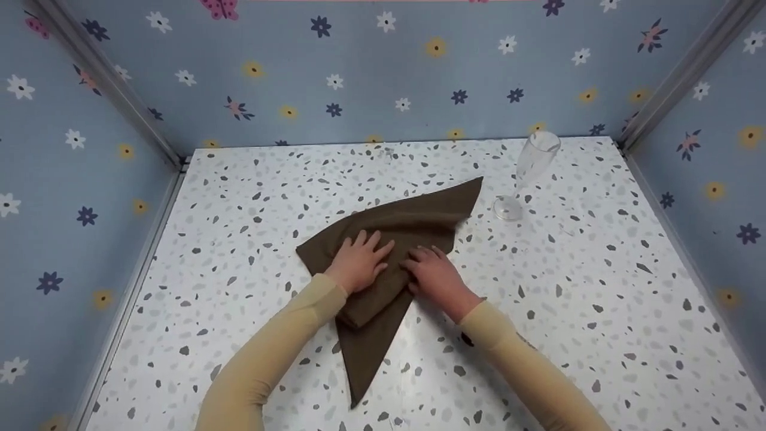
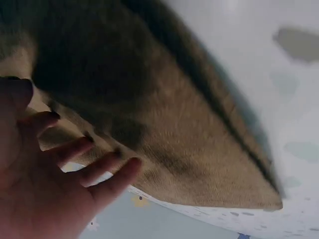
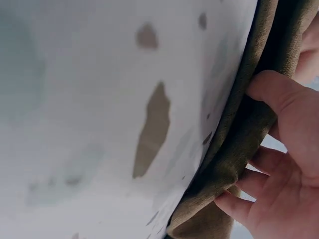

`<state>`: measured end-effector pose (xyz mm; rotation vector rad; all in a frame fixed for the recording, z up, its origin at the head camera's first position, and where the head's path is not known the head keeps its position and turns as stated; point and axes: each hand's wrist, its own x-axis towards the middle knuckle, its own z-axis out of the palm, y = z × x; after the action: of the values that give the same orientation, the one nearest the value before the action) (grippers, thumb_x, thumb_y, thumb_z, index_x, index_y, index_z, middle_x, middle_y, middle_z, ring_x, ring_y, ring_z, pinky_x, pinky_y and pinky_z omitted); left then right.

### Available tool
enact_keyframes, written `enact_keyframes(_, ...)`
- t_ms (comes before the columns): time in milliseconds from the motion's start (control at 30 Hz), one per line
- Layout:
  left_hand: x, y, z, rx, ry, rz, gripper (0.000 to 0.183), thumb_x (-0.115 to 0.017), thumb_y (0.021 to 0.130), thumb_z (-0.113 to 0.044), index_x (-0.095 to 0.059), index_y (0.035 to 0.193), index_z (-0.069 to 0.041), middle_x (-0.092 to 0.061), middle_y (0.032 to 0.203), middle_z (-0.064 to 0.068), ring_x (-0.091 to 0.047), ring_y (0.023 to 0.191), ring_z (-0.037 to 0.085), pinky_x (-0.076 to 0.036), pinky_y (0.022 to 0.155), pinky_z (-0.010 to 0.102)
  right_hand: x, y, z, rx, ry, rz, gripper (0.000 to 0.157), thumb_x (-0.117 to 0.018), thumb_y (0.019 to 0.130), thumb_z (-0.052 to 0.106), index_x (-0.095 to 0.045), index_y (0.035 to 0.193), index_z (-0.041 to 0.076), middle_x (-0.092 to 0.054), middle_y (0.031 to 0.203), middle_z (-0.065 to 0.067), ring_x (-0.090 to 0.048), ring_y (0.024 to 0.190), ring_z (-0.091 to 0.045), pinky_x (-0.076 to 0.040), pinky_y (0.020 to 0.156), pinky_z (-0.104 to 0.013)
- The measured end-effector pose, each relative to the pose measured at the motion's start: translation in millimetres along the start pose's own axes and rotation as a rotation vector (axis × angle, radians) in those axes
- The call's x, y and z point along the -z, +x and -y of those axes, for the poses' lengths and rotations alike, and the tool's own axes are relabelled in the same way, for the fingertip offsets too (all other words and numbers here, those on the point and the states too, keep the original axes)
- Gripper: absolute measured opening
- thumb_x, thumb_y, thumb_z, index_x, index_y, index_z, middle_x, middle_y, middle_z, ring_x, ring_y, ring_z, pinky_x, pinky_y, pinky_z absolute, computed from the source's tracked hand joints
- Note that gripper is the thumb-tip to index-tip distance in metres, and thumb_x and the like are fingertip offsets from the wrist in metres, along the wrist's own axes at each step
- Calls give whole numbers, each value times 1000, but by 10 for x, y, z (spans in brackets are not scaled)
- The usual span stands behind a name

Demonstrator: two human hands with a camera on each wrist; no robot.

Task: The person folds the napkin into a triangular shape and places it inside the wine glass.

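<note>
The cloth (image 1: 413, 218) lies mid-frame on the desk (image 1: 568, 287), one corner pointing to the bottom edge. The left grip (image 1: 359, 260) rests on it, left of the right grip (image 1: 440, 278). The glass (image 1: 531, 170) stands upper right, beyond the cloth; a wall (image 1: 383, 66) rises behind.

Probably a small purpose-built booth rather than a home: terrazzo-patterned desk (image 1: 598, 269) beneath the fingers (image 1: 385, 249), flower-printed wall panels (image 1: 383, 66) beyond and beside them, grey metal posts (image 1: 114, 84) at far corners.
</note>
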<state>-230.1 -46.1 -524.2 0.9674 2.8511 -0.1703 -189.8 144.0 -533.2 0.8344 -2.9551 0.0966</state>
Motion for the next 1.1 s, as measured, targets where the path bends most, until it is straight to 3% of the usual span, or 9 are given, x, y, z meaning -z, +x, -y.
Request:
enact_keyframes(167,49,213,70,-151,105,-121,55,-39,94,-37,-16,142,-27,-10,147,8,-4,133,29,-17,102,49,-2,-33,118,60,14,-30,36,-68,73,23,-62,108,14,-53,115,-8,-45,112,-28,-31,95,-48)
enact_keyframes(267,83,372,77,-180,130,-164,66,-46,91,-37,-8,143,-22,-4,148,6,-2,134,25,-17,103,48,-7,-38,169,72,45,-23,35,-68,74,22,-61,108,14,-53,115,-8,-45,112,-28,-31,94,-50)
enact_keyframes(467,98,596,85,-147,-19,-57,71,-51,89,-37,-12,143,-13,-20,145,5,-19,131,23,-22,102,44,8,-33,205,50,113,17,38,-67,75,19,-60,112,14,-51,118,-7,-46,110,-24,-34,91,-51)
enact_keyframes(567,82,628,103,-132,-80,-12,65,-50,89,-37,-21,141,-11,-27,142,6,-25,129,24,-25,101,43,21,-25,197,34,131,31,40,-68,74,18,-60,113,15,-49,120,-6,-46,109,-23,-34,92,-50)
enact_keyframes(733,79,617,118,-137,-111,-12,58,-49,89,-37,-32,137,-10,-28,141,7,-25,129,25,-26,100,45,21,-1,169,6,124,50,41,-69,72,19,-61,111,16,-50,117,-5,-47,108,-22,-33,93,-47)
enact_keyframes(1100,79,528,149,-101,-107,24,55,-49,90,-38,-33,138,-15,-27,142,3,-24,130,22,-28,98,47,-23,47,95,-19,141,59,39,-72,71,18,-60,108,16,-50,117,-3,-48,107,-21,-31,94,-49)
